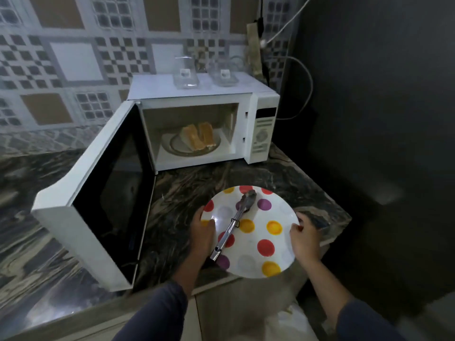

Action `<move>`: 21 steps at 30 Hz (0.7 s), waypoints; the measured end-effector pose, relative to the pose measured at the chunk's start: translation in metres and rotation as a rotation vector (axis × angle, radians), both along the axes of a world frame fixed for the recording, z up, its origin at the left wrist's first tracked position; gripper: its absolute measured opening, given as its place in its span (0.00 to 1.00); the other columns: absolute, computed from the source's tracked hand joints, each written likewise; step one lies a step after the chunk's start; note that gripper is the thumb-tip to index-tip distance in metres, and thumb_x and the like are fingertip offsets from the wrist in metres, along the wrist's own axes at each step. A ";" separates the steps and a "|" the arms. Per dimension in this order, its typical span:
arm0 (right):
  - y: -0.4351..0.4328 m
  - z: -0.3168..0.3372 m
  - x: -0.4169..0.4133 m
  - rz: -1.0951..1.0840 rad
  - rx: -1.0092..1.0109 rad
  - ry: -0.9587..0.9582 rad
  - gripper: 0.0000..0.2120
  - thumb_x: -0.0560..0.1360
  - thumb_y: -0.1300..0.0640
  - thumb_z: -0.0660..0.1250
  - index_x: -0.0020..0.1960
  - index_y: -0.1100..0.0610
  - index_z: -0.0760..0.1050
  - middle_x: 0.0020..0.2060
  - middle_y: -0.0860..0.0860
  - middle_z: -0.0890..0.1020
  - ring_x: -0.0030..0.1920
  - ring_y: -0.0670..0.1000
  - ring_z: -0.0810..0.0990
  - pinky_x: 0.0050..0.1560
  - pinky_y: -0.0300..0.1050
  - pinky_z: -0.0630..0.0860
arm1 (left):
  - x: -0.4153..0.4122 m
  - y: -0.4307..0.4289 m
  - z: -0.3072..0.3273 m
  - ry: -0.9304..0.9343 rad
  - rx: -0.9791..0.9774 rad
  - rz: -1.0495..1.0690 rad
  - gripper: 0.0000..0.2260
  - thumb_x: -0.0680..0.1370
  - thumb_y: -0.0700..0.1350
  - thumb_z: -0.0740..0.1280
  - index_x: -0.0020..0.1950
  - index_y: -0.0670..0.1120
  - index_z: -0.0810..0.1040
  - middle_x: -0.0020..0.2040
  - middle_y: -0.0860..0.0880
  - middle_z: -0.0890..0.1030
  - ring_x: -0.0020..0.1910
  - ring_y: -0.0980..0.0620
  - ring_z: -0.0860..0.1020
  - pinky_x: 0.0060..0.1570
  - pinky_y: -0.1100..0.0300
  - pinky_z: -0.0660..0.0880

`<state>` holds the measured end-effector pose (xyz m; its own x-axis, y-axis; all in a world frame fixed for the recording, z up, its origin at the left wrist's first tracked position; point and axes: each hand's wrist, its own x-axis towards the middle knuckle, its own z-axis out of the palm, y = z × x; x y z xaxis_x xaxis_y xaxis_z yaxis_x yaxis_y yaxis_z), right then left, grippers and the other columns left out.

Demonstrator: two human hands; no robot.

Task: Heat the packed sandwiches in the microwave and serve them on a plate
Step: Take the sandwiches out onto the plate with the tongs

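Dark marbled countertop (pixel 29 217) runs along a patterned tile wall. At the left, the microwave door (pixel 98 205) stands swung fully open, its dark window facing right. Behind it sits the white microwave (pixel 263 134), cavity exposed. Inside, two sandwiches (pixel 198 136) stand side by side on a glass dish (pixel 177 147) on the cavity floor. On the microwave's top, two empty clear plastic containers (pixel 186 76) sit near each other, lids raised.

In front of the microwave, over the counter's near edge, is a white plate with coloured dots (pixel 261 242). Whether it rests on the counter or is held just above it cannot be determined. Metal tongs (pixel 234 225) lie diagonally across the plate, tips toward the microwave, handle end at the near-left rim.

The left hand (pixel 203 230) grips the plate's left rim, thumb on top and fingers curled beneath. The right hand (pixel 305 238) holds the right rim, fingers curled over the edge. Both forearms wear dark sleeves.

At the far right, cables (pixel 305 77) hang down the dark wall beside the microwave.
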<state>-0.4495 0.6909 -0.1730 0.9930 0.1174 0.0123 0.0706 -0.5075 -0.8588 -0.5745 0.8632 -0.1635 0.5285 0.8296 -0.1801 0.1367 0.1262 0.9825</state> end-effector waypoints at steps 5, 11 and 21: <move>0.065 -0.009 0.050 0.080 -0.080 0.017 0.14 0.76 0.64 0.60 0.60 0.61 0.74 0.54 0.62 0.80 0.53 0.62 0.77 0.48 0.48 0.73 | 0.027 0.055 0.004 0.011 0.003 0.054 0.20 0.75 0.33 0.60 0.66 0.43 0.71 0.58 0.43 0.77 0.57 0.45 0.76 0.58 0.52 0.74; 0.123 -0.012 0.085 0.182 -0.158 0.071 0.14 0.75 0.65 0.59 0.60 0.59 0.74 0.55 0.59 0.79 0.54 0.60 0.77 0.47 0.46 0.72 | 0.041 0.102 -0.013 0.058 0.044 0.093 0.19 0.72 0.28 0.60 0.60 0.43 0.74 0.56 0.40 0.80 0.55 0.41 0.78 0.58 0.45 0.75; 0.170 -0.022 0.120 0.405 -0.276 0.054 0.13 0.71 0.68 0.62 0.53 0.62 0.77 0.52 0.61 0.80 0.52 0.60 0.78 0.51 0.48 0.75 | 0.041 0.126 -0.023 0.183 0.123 0.146 0.23 0.70 0.27 0.62 0.64 0.40 0.73 0.60 0.41 0.78 0.59 0.44 0.76 0.58 0.58 0.72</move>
